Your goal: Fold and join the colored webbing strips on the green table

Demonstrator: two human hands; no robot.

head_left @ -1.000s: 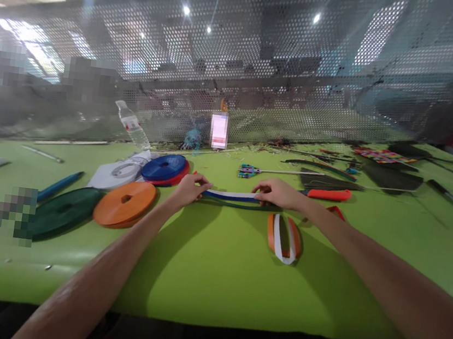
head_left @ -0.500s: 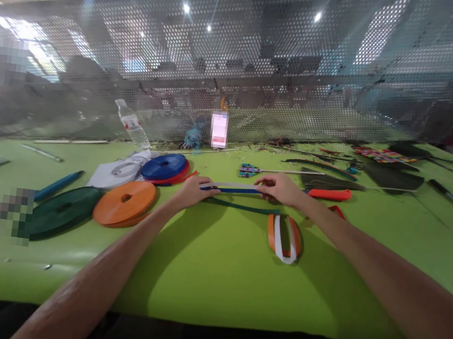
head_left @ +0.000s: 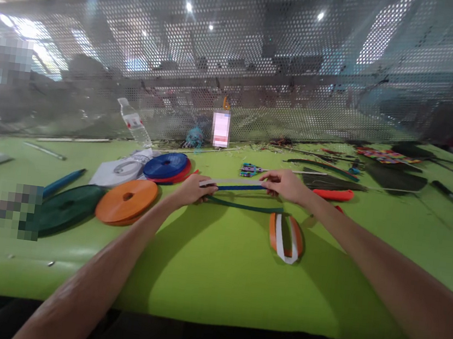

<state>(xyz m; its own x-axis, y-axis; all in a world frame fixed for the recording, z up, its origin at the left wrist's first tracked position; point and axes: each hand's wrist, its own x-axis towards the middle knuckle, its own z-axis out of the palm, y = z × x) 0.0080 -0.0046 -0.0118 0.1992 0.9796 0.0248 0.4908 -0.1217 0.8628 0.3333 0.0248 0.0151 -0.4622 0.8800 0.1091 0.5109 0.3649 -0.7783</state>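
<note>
My left hand (head_left: 191, 190) and my right hand (head_left: 286, 185) each pinch one end of a short band of stacked straps, white over blue (head_left: 238, 185), held level a little above the green table (head_left: 214, 267). A dark green strap (head_left: 242, 206) lies flat on the table just below it, reaching from my left hand toward the right. An orange and white strap loop (head_left: 284, 238) lies on the table in front of my right wrist.
Strap rolls lie to the left: orange (head_left: 126, 202), dark green (head_left: 65, 209), and blue over red (head_left: 166, 166). A plastic bottle (head_left: 133, 123) leans near the perforated metal screen (head_left: 263, 69) at the back. An orange-handled tool (head_left: 333, 194), dark strips and scraps lie to the right.
The white and blue band was pressed flat on the table a second ago; both hands have lifted it slightly, uncovering the dark green strap underneath.
</note>
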